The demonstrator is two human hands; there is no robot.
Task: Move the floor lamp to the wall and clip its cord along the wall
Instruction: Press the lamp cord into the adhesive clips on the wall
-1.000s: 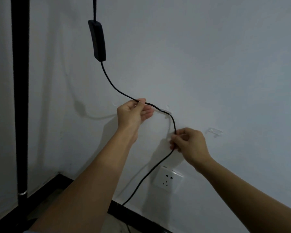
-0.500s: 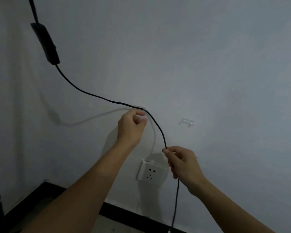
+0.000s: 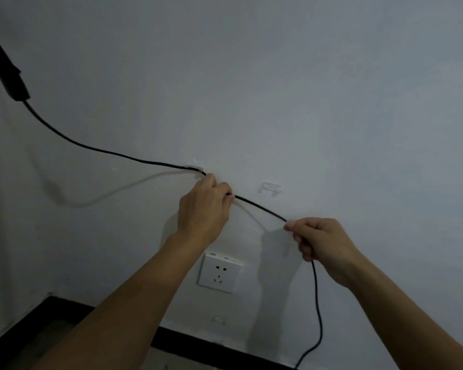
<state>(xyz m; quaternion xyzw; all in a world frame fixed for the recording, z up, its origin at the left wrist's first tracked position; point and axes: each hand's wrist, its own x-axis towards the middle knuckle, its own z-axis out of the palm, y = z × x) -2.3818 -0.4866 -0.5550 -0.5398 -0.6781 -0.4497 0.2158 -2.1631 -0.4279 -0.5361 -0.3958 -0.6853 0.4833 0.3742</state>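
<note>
Wall socket (image 3: 219, 273), black baseboard (image 3: 214, 343).

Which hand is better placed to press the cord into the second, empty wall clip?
The right hand, probably. It pinches the black cord just below the empty clip, while the left hand holds the cord beside the first clip.

Your cord (image 3: 118, 154) runs thru the left clip (image 3: 194, 168); 2nd clip (image 3: 270, 187) sits right of it, wall socket (image 3: 219, 273) below, btwn your hands.
</note>
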